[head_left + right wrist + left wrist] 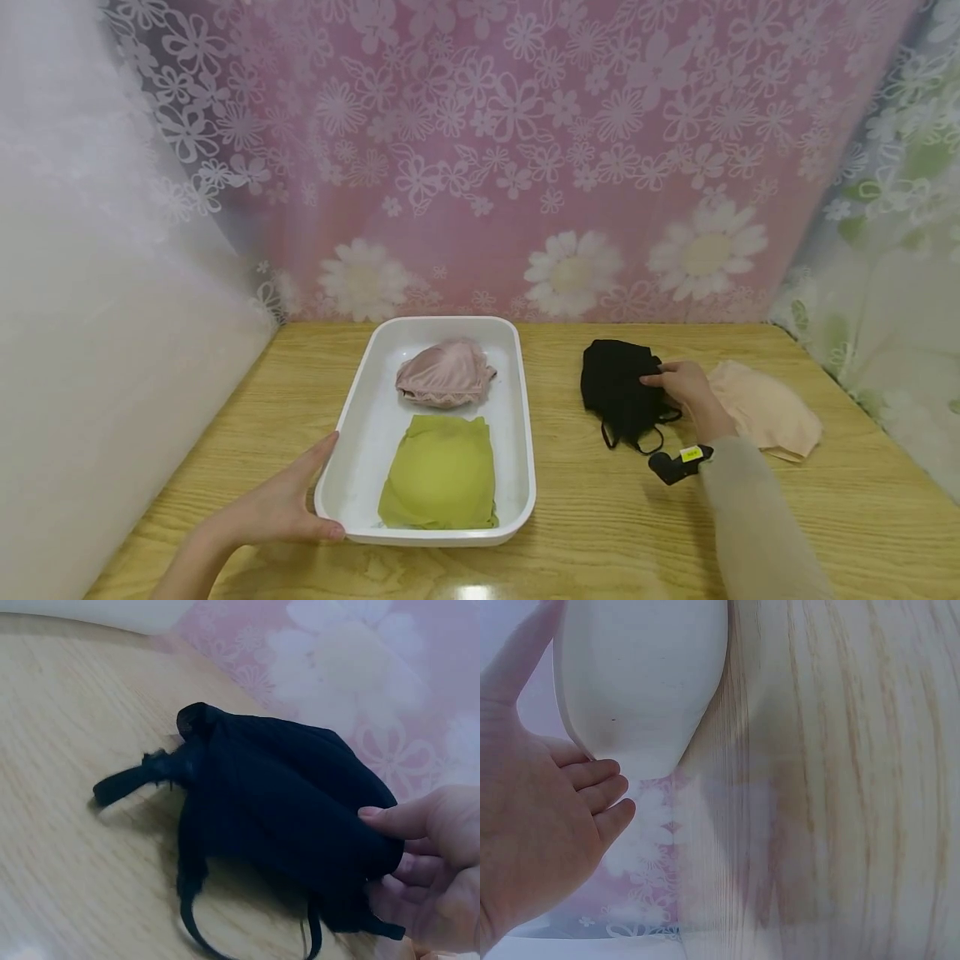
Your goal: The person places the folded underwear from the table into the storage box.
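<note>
A white tray [522, 433] lies on the table, holding a dusty pink bra [446, 373] at the back and a folded yellow-green padded garment [438, 473] in front. My left hand [273, 500] grips the tray's near left corner, thumb at the front edge and fingers on the side. In the left wrist view, its fingertips [607, 776] touch the tray's outer wall. Right of the tray, my right hand [686, 387] pinches the edge of a black bra [618, 383] between thumb and fingers. Thin straps hang from the bra in the right wrist view.
A beige garment [765, 408] lies on the wooden table [577, 517] beyond my right forearm. A black device with a yellow label [678, 465] sits at my right wrist. Floral curtains [487, 167] enclose the back and the right, and a pale sheet [112, 292] the left.
</note>
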A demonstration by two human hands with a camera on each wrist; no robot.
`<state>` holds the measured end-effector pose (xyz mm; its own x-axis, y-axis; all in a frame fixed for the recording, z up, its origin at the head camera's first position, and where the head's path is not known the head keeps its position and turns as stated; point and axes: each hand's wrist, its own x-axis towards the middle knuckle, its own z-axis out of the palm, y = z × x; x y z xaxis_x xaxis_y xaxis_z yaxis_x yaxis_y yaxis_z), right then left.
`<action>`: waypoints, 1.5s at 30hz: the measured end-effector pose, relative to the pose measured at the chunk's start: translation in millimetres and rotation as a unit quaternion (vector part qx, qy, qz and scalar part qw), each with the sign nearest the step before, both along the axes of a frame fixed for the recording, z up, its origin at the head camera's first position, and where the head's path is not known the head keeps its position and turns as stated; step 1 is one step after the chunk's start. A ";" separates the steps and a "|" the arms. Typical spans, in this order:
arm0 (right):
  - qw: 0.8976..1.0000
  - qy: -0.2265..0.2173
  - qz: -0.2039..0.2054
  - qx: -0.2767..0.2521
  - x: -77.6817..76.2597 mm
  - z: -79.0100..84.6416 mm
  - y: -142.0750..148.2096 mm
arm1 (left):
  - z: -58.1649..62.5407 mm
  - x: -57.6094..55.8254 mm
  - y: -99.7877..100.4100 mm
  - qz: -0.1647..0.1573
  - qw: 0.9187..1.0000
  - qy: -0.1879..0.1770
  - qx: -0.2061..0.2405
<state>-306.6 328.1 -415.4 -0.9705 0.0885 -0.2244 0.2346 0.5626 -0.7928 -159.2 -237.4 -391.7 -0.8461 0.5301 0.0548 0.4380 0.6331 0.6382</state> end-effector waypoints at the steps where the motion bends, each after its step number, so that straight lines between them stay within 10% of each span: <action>1: 1.000 0.008 0.002 0.012 0.4 -0.7 0.3 | 0.1 0.0 0.2 0.002 1.000 0.001 -0.001; 24: 0.989 0.076 0.016 -0.129 8.3 51.0 -17.4 | -0.5 0.9 -3.1 0.016 1.000 0.012 -0.010; 36: 0.975 0.076 0.048 -0.203 5.4 104.1 -80.4 | 0.6 2.6 -3.1 0.005 1.000 0.012 0.005; 45: 0.969 0.067 0.048 -0.231 -5.0 112.1 -147.1 | -1.9 3.1 -2.1 0.002 1.000 0.019 0.006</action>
